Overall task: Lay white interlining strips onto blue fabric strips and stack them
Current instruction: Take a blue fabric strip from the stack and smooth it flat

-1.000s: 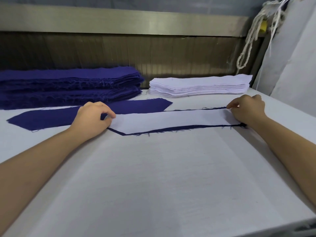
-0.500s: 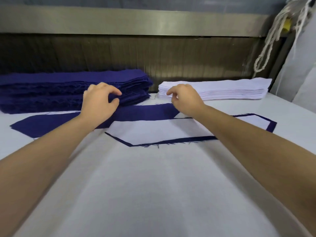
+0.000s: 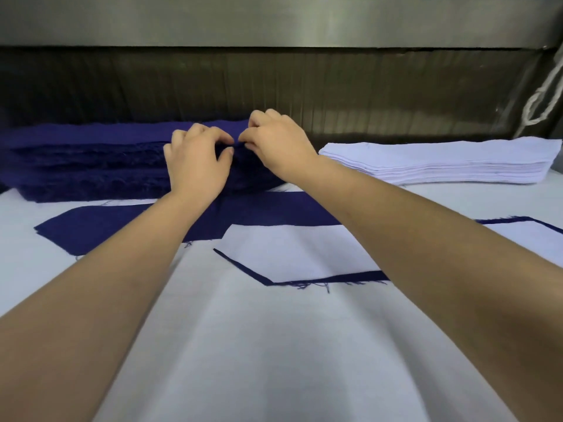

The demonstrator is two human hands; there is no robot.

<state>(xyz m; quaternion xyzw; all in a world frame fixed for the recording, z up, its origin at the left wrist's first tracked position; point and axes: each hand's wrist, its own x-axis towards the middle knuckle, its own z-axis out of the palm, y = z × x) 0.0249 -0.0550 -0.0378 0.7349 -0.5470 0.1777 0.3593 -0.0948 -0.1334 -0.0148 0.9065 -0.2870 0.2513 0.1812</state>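
Observation:
A thick pile of blue fabric strips (image 3: 91, 159) lies at the back left of the table. My left hand (image 3: 195, 166) and my right hand (image 3: 277, 147) meet at the pile's right end, fingers curled and pinching its top layer. To the right sits a pile of white interlining strips (image 3: 441, 161). A white interlining strip (image 3: 301, 251) lies on a blue strip (image 3: 329, 278) in the middle of the table, under my right forearm. A bare blue strip (image 3: 100, 225) lies behind it to the left.
The table (image 3: 274, 360) is covered in white cloth. Behind the piles rises a dark ribbed wall under a metal rail (image 3: 274, 22). A white cord (image 3: 545, 99) hangs at the far right.
Both hands left the laid strip pair and moved back to the blue pile; the right hand crossed leftward from the pair's right end. The view moved closer to the piles.

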